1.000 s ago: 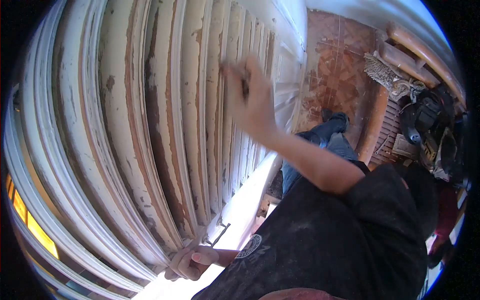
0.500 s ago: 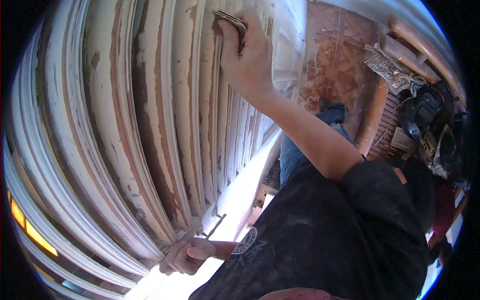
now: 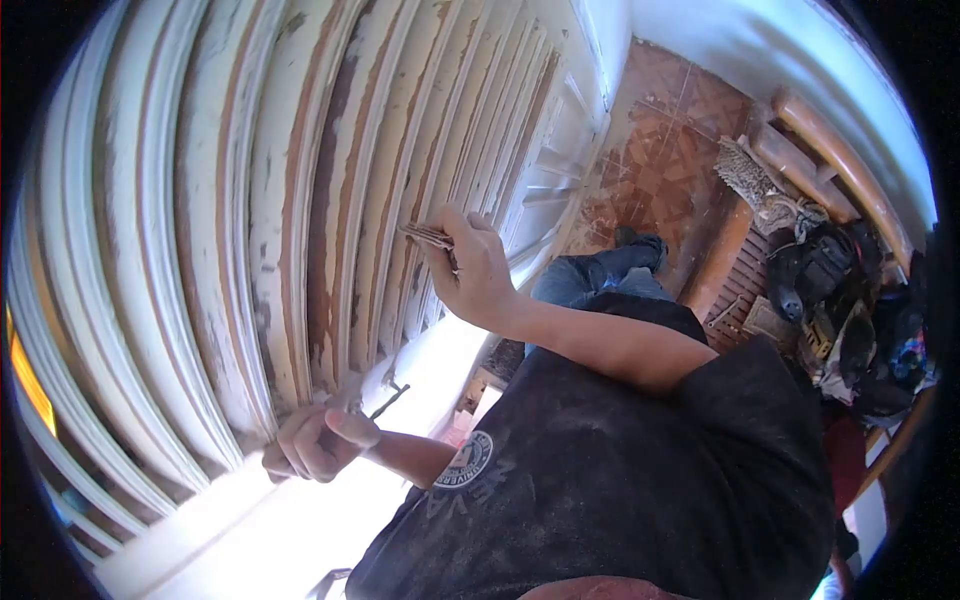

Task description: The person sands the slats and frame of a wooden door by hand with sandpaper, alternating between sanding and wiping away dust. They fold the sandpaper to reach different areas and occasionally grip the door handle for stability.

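A white slatted door (image 3: pixel 265 270), its paint worn to brown wood in strips, fills the left of the view. My right hand (image 3: pixel 472 268) is closed on a folded piece of sandpaper (image 3: pixel 428 236), pinched between thumb and fingers against the slats. Lower down, my left hand (image 3: pixel 318 442) has its fingers curled round the door's edge, the fingertips partly hidden. Just beside that hand, a thin metal handle (image 3: pixel 388 402) sticks out from the edge.
A wooden bench (image 3: pixel 722 262) with a slatted seat stands at the right. On it lie a fringed grey cloth (image 3: pixel 755 180) and a heap of dark bags and items (image 3: pixel 835 290). Brown patterned floor tiles (image 3: pixel 655 150) reach a pale wall (image 3: pixel 740 50).
My right hand has come down along the slats with the sandpaper, closer to my body. My left hand keeps its hold on the edge, while the whole view has shifted slightly.
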Available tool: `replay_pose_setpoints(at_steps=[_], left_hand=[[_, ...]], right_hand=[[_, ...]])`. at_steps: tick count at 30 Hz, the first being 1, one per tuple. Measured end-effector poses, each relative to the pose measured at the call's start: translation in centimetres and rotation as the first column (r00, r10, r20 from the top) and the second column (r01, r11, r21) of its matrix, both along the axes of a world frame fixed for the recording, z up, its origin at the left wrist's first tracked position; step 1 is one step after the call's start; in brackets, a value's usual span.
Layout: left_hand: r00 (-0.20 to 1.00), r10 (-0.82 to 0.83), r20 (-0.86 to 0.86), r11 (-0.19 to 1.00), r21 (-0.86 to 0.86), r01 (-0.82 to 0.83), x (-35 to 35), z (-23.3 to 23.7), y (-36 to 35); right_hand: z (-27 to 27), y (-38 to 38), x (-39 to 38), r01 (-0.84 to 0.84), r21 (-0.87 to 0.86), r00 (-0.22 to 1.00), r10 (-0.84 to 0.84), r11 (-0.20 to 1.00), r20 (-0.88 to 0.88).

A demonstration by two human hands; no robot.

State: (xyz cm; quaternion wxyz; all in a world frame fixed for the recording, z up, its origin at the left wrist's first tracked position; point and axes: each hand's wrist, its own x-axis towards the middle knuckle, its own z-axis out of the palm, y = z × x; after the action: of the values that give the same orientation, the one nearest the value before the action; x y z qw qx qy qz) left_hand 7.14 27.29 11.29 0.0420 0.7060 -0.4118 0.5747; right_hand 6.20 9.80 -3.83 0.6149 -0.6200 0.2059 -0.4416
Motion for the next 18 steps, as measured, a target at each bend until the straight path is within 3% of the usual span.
replay_pose_setpoints(at_steps=[2, 3, 4, 6, 8, 11, 13, 16, 18], left_hand=[[1.0, 0.014, -0.015, 1.0, 0.015, -0.014, -0.6, 0.1, 0.7], [0.997, -0.004, -0.081, 0.996, -0.084, -0.003, -1.0, -0.2, 0.8], [0.98, -0.094, -0.178, 0.994, -0.071, 0.083, -1.3, -0.3, 1.2], [0.927, -0.13, -0.352, 0.991, -0.059, 0.117, -2.6, -1.2, 1.6], [0.857, -0.183, -0.481, 0.981, -0.035, 0.19, -2.8, -3.1, 2.5], [0.889, -0.05, -0.456, 0.996, 0.04, 0.077, -3.4, -5.2, 2.6], [0.917, -0.02, -0.398, 1.0, 0.014, 0.028, -3.2, -5.9, 2.8], [0.935, -0.089, -0.344, 0.995, -0.064, 0.071, -2.7, -6.8, 3.2], [0.942, -0.072, -0.329, 0.997, -0.022, 0.068, -2.6, -6.7, 3.0]], right_hand=[[1.2, -0.3, -1.8, -0.252, 0.102, 0.965, 0.258, 0.962, -0.05], [1.5, -1.2, -1.8, -0.188, 0.068, 0.982, 0.187, 0.98, 0.017], [1.8, -2.4, -2.1, -0.219, 0.159, 0.976, 0.217, 0.963, 0.032], [2.9, -4.8, -2.5, -0.123, 0.073, 0.981, 0.111, 0.99, 0.157], [2.8, -6.4, -3.7, -0.149, 0.068, 0.984, 0.141, 0.987, 0.11], [2.0, -7.4, -4.7, -0.05, -0.006, 0.991, 0.051, 0.999, 0.124], [1.3, -7.0, -5.2, -0.18, 0.299, 0.972, 0.124, 0.937, 0.198], [0.5, -6.5, -5.5, -0.247, 0.383, 0.968, 0.209, 0.89, 0.139], [0.7, -5.7, -5.5, -0.276, 0.392, 0.96, 0.23, 0.877, 0.162]])
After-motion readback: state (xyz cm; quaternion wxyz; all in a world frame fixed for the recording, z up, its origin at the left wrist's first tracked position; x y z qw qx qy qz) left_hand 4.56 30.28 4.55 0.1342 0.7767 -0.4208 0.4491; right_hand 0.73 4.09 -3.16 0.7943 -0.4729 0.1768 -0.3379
